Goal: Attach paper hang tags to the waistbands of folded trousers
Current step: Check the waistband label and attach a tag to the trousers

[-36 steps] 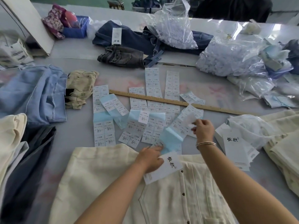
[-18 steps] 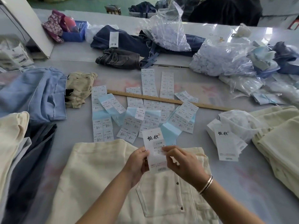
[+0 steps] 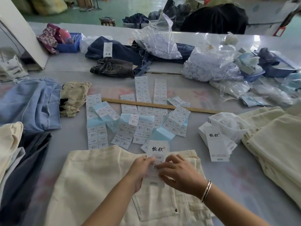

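- Right hand fingers pinched down on the face of a white hang tag, at the small size sticker near its middle; looks like the sticker is being pressed flat, though the contact spot is partly hidden by the fingertips.
- Left hand grips the tag's left edge, thumb on top, other fingers curled behind it; neither hand is free.
- Tag held upright-ish, printed characters at the top, lower edge over the cream trousers spread directly in front of the person. Tag is in the hands only, not yet fastened to the garment.
- Trousers' waistband edge lies just under and behind the tag; back pocket visible below the wrists.
- Step in hand, by my reading: preparing the tag (size label on), before attachment.
- Next move calls for bringing the tag to the waistband and fixing it there; no fastener or tagging tool can be picked out near the hands, so one would need finding first.
- Further out: sticker sheets fanned on the surface beyond the trousers, a wooden ruler across them.
- Right: a stack of spare tags, then a pile of folded cream trousers.
- Left: blue and dark garments heaped at the surface edge.
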{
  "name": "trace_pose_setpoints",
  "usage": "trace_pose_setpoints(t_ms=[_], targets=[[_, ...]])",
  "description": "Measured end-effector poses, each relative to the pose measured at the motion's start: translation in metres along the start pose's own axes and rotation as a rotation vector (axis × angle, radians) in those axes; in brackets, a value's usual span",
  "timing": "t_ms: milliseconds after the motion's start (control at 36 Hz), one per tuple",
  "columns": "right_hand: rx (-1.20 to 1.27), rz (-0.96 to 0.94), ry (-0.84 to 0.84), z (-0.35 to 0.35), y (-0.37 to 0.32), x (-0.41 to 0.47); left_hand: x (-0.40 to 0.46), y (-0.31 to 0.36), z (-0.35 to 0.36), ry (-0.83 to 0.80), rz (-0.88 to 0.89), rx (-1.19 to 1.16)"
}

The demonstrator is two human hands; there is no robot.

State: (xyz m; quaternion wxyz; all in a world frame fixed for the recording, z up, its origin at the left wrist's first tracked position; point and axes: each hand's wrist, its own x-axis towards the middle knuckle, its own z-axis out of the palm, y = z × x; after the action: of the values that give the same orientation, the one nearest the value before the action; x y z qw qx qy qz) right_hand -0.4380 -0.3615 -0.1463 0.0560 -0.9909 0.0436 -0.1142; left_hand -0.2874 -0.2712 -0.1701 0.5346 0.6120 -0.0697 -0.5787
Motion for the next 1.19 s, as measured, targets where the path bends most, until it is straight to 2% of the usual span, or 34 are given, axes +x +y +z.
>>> trace_pose_setpoints(t_ms=[111, 167, 222, 278, 361, 417, 472, 528, 667, 778, 861, 917, 972, 1028, 1083, 1194], targets=[[0.058, 0.04, -0.065, -0.005, 0.008, -0.028, 0.005, -0.004, 0.014, 0.058, -0.03, -0.026], [0.075, 0.142, -0.008, -0.017, 0.024, -0.038, 0.008, -0.004, 0.02, 0.074, -0.024, -0.033], [0.018, 0.297, 0.117, -0.031, 0.057, -0.045, 0.011, -0.004, 0.025, 0.076, -0.014, -0.001], [-0.029, 0.553, 0.243, -0.046, 0.101, -0.051, 0.015, -0.004, 0.03, 0.081, -0.011, 0.036], [0.007, 1.111, 0.319, -0.065, 0.171, -0.069, 0.019, -0.005, 0.037, 0.095, -0.026, 0.068], [0.035, 1.367, 0.225, -0.067, 0.208, -0.088, 0.022, -0.007, 0.041, 0.105, -0.039, 0.067], [0.014, 1.445, 0.042, -0.064, 0.23, -0.101, 0.026, -0.009, 0.045, 0.107, -0.047, 0.057], [-0.02, 1.473, -0.068, -0.057, 0.24, -0.104, 0.028, -0.01, 0.047, 0.108, -0.053, 0.056], [-0.048, 1.524, -0.104, -0.036, 0.255, -0.099, 0.031, -0.006, 0.051, 0.115, -0.051, 0.048], [0.055, 1.525, 0.131, -0.032, 0.25, -0.088, 0.032, -0.003, 0.051, 0.114, -0.05, 0.016], [0.103, 1.339, 0.324, -0.042, 0.228, -0.065, 0.031, -0.001, 0.05, 0.097, -0.023, 0.043], [0.317, 1.177, 0.436, -0.05, 0.203, -0.045, 0.031, 0.001, 0.05, 0.11, 0.034, 0.107], [0.723, 1.086, 0.486, -0.058, 0.168, -0.026, 0.029, 0.006, 0.049, 0.103, 0.118, 0.151], [1.171, 1.003, 0.411, -0.06, 0.132, -0.012, 0.022, 0.013, 0.048, 0.048, 0.181, 0.153], [1.482, 0.936, 0.272, -0.056, 0.097, 0.0, 0.014, 0.019, 0.044, 0.003, 0.218, 0.149], [1.521, 0.944, 0.003, -0.043, 0.034, 0.023, -0.005, 0.022, 0.024, -0.099, 0.194, 0.092]])
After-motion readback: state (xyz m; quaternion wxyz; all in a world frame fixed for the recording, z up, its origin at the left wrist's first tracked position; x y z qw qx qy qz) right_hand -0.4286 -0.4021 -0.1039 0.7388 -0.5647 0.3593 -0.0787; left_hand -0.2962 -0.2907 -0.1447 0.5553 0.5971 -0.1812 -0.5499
